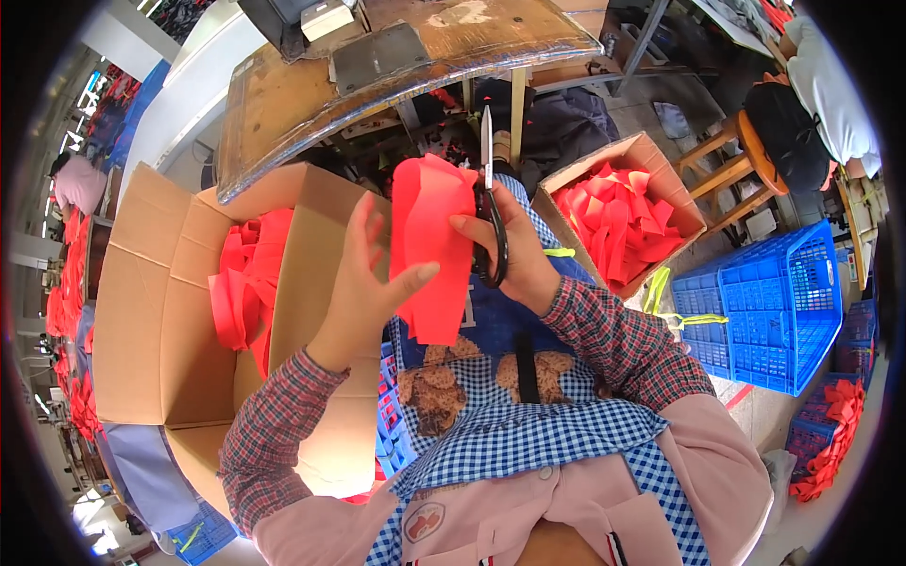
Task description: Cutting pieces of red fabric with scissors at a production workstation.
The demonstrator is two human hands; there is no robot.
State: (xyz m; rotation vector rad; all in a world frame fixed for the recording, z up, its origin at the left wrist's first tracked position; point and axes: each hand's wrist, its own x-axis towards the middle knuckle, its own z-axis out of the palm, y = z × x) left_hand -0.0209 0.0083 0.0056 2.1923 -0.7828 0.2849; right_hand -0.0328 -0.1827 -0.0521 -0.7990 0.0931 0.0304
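Observation:
In front of me hangs a piece of red fabric [432, 250], upright, its right edge beneath the thumb of my right hand [525, 253]. That same hand grips black-handled scissors [499, 236], their blades pointing up and away from me. Whether the blades are fully closed is hard to make out. My left hand [359, 278] is open beside the fabric's left edge, fingers spread upward and the thumb reaching across the cloth's lower part. It does not appear to grip the cloth.
On the left stands a large cardboard box [132, 302] with red cloth pieces [253, 274]. A smaller carton [694, 193] at right holds more red pieces [618, 222]. Blue plastic crates [755, 307] and a wooden stool [746, 160] lie beyond it. A worn wooden table [283, 113] stands ahead.

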